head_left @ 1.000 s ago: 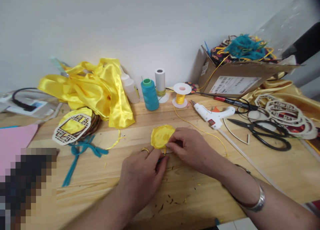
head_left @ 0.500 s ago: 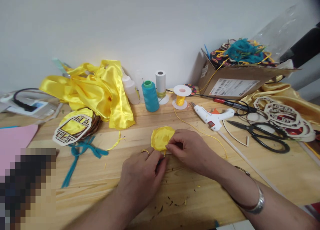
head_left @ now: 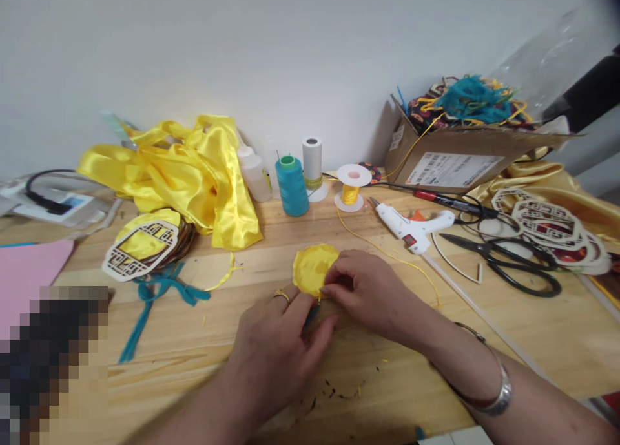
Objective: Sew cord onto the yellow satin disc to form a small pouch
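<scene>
A round piece covered in yellow satin lies on the wooden table in front of me. My left hand rests at its lower edge, fingertips touching it and thumb held apart. A small dark teal patch shows between that thumb and the fingers; I cannot make out what it is. My right hand has thumb and index finger pinched at the lower right rim of the satin piece. A short yellow cord end sticks out between the two hands. What lies under the fingertips is hidden.
Beyond the hands stand a teal thread cone and a yellow cord spool. To the right lie a white glue gun and black scissors, before a cardboard box. Yellow satin and stacked frames are at left.
My left thumb has swung out to the right, away from the fingers. My right fingers still pinch at the rim, hardly shifted. The satin piece stays in place.
</scene>
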Tool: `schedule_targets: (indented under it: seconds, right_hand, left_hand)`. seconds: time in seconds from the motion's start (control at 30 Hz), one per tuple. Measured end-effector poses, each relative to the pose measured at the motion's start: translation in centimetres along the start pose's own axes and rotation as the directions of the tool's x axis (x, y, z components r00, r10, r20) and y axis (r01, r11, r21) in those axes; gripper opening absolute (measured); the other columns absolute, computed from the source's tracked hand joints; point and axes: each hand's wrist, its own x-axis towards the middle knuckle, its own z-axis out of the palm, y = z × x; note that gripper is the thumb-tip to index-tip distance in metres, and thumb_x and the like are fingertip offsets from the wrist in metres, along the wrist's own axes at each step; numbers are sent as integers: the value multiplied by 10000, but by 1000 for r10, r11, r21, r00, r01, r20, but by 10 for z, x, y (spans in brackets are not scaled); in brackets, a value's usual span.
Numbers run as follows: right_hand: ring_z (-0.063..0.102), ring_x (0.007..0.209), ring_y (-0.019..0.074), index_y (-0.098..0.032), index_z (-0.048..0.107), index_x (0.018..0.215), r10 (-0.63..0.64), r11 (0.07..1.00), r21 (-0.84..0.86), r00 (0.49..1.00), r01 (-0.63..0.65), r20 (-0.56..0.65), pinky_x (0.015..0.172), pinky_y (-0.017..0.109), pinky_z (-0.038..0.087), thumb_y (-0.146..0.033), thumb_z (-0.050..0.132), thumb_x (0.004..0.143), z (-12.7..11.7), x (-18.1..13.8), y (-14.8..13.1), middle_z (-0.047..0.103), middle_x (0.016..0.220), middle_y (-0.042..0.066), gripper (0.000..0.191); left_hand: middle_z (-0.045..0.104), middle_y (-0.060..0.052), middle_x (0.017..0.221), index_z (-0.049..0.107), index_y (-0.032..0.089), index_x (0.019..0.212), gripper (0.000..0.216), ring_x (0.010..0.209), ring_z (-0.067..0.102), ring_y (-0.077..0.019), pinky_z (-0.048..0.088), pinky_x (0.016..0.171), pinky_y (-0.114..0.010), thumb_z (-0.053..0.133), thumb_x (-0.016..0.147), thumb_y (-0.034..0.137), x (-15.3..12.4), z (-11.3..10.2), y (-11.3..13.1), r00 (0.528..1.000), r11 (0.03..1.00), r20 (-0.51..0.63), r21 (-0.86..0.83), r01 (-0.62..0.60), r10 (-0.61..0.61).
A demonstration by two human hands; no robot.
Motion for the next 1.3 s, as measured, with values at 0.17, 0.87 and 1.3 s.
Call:
schedule_targets:
  seconds: [0.17,0.87,1.3]
  right_hand:
    - [502,690,122,-169,616,698,-21,1000,-12,1000,21,10,625,241,346,-138,609,740,0,1,-1,598,713,3,52]
    - [484,697,118,-162,593,688,-37,998,-45,999,36,-11,620,239,338,-130,608,735,1,-1,-3,579,705,-6,59]
    - [474,686,126,-169,562,681,-43,995,-92,999,41,-29,607,251,329,-239,640,754,2,-2,-3,564,694,-8,128]
  left_hand:
    - [624,-119,857,625,115,874,153,816,550,-241,452,755,-421,522,762,132,5,-12,1,988,992,-152,-111,-56,38]
    - [652,-79,838,673,146,828,308,871,476,-268,429,781,-469,489,657,-31,3,-5,-9,997,996,-70,-76,-37,31]
    - [668,-84,832,678,140,820,261,844,486,-269,437,754,-469,511,674,2,6,-6,-8,994,999,-104,-51,-18,13]
